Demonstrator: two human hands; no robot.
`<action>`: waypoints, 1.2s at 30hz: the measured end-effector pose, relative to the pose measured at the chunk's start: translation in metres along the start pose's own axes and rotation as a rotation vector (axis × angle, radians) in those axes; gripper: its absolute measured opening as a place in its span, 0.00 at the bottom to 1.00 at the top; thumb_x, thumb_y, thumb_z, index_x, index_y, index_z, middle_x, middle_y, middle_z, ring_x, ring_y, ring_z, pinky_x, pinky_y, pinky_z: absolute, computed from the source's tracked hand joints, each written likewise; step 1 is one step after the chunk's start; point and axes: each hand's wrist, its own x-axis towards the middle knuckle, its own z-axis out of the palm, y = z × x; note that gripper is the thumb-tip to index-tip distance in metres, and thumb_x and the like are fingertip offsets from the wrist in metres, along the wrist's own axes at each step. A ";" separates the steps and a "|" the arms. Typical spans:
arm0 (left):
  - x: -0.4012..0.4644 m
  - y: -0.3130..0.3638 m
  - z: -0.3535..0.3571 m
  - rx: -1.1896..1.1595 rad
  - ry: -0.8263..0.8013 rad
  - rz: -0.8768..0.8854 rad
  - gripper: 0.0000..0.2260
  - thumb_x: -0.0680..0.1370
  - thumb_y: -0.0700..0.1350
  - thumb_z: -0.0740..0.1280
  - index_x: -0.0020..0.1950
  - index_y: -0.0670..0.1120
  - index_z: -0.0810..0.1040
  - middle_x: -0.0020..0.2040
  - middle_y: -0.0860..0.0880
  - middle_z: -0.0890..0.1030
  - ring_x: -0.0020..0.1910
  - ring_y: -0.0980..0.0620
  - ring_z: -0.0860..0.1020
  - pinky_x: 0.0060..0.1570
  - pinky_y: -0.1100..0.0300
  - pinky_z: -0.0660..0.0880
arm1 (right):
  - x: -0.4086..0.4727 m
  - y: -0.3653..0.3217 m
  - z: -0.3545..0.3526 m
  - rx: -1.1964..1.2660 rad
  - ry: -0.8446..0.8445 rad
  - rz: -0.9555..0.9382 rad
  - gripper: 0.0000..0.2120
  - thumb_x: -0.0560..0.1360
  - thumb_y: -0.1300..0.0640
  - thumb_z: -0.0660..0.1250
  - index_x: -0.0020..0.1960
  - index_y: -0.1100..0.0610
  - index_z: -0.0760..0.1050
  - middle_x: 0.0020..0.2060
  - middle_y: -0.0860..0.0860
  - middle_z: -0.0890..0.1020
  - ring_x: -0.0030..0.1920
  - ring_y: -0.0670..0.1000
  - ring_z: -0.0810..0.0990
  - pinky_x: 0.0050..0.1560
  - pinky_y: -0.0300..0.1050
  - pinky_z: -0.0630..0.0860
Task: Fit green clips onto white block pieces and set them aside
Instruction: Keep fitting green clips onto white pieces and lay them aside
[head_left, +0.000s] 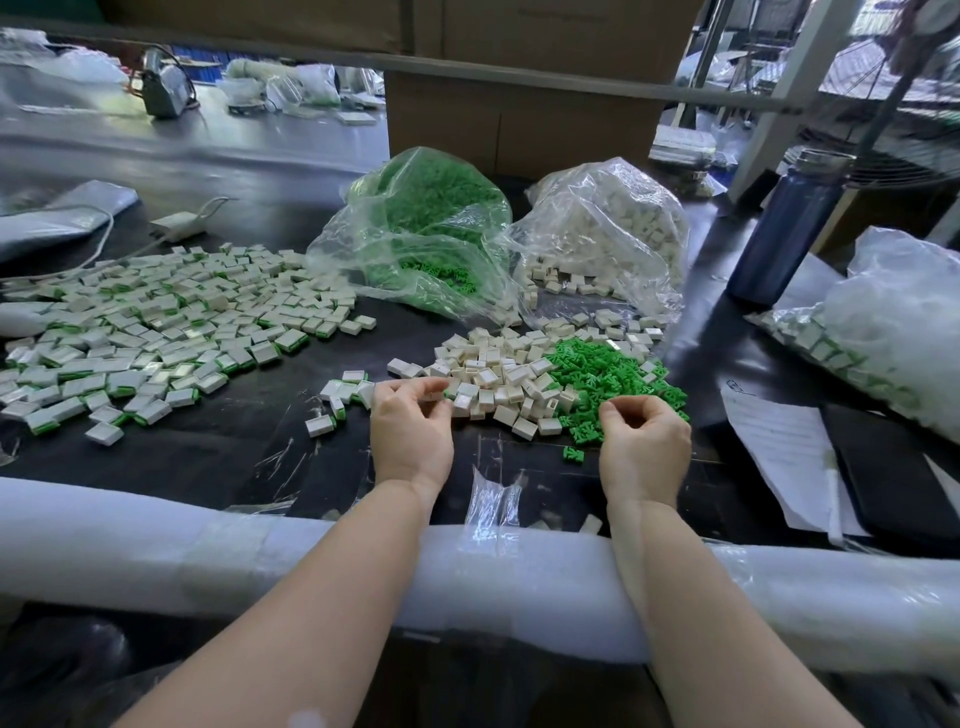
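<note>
The black table (218, 457) carries loose white blocks (498, 384), green clips (608, 379), finished pieces (145, 332), two bags and papers (784, 457).

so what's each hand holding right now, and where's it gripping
The left hand pinches a white block between thumb and fingertips at the edge of the white pile. The right hand has its fingers curled; whether it holds anything cannot be told.

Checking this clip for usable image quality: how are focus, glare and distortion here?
Head view: strong wide-angle bending, the foam edge and top shelf bar curve. Hands and the white blocks are fairly sharp; far benches at top left are smeared. Glare on the clear bags and the dark table. Light is even, shadows soft.
</note>
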 end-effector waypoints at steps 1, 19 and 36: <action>0.000 0.000 -0.001 0.015 0.013 -0.007 0.08 0.75 0.36 0.67 0.54 0.41 0.80 0.57 0.44 0.70 0.43 0.55 0.75 0.48 0.77 0.66 | 0.000 -0.001 0.000 -0.036 -0.013 0.008 0.05 0.73 0.59 0.68 0.39 0.51 0.76 0.43 0.52 0.81 0.47 0.54 0.77 0.57 0.56 0.71; -0.006 0.003 0.001 0.453 -0.004 -0.020 0.13 0.76 0.41 0.65 0.60 0.49 0.77 0.62 0.47 0.64 0.63 0.45 0.60 0.62 0.53 0.60 | -0.007 -0.003 0.006 -0.541 -0.266 -0.029 0.08 0.68 0.56 0.64 0.44 0.49 0.81 0.51 0.48 0.78 0.59 0.52 0.68 0.58 0.49 0.59; -0.008 0.000 0.004 0.480 -0.122 0.133 0.04 0.76 0.43 0.67 0.49 0.50 0.78 0.51 0.50 0.77 0.54 0.48 0.73 0.56 0.54 0.65 | -0.013 -0.006 0.004 -0.461 -0.379 -0.260 0.05 0.73 0.52 0.68 0.40 0.48 0.74 0.41 0.45 0.76 0.52 0.50 0.73 0.50 0.44 0.55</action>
